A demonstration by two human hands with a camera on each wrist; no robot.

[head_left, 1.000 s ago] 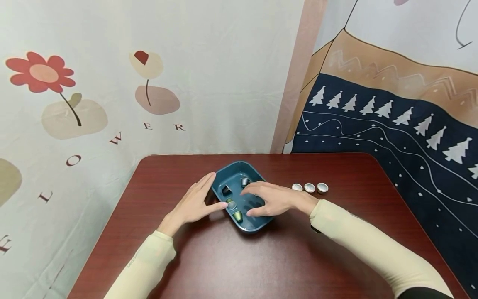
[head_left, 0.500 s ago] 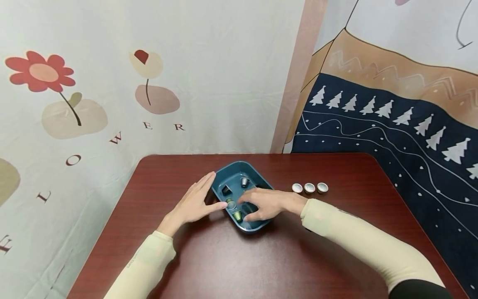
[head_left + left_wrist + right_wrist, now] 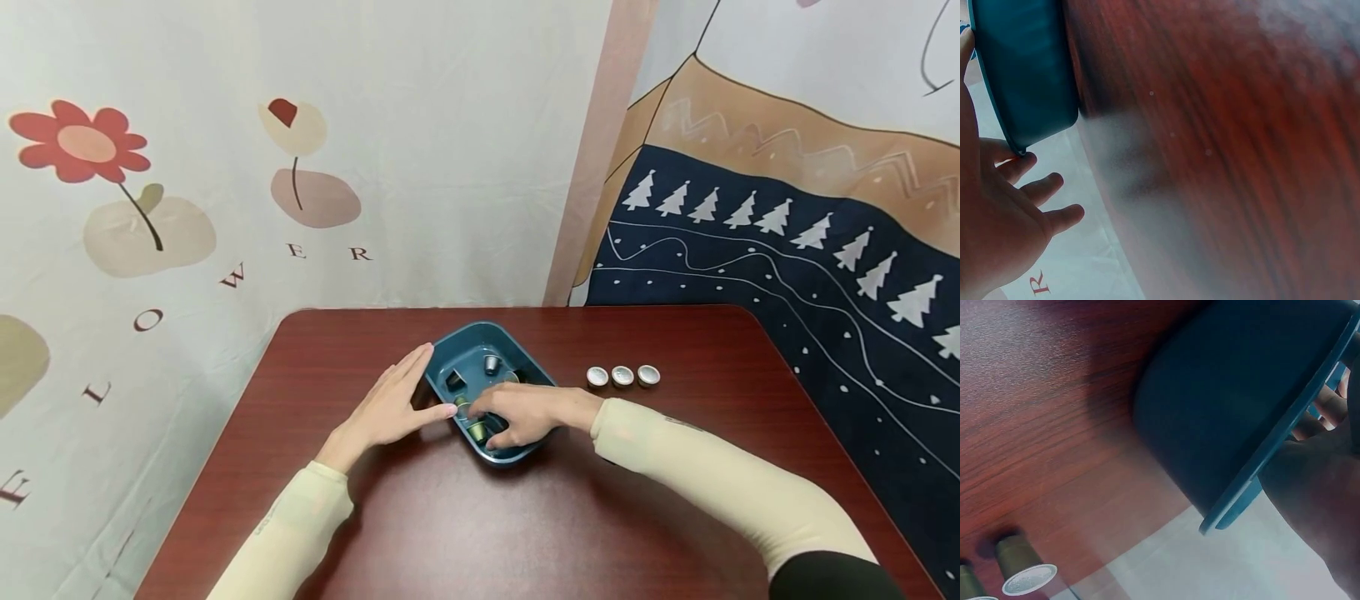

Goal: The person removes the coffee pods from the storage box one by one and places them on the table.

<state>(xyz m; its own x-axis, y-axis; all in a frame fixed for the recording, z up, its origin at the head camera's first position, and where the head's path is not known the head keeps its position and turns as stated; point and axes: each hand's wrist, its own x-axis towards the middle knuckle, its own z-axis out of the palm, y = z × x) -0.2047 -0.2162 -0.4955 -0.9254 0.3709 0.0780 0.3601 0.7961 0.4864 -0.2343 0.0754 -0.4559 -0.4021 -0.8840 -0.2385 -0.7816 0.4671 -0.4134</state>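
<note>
Left grip: apart, at the tray's 9 o'clock, probably steadying it.
Right grip: among pods; I cannot tell if clamped.

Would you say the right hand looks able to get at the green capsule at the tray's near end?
Probably yes: the right hand is over the blue tray, close beside the green capsule, and nothing plainly stands in its way.

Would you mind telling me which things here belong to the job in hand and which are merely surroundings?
Likely the job:
left hand
right hand
blue tray
small capsules inside it
probably the row of three capsules outside it

Surroundings:
table
flower-print backdrop
tree-print backdrop
</note>
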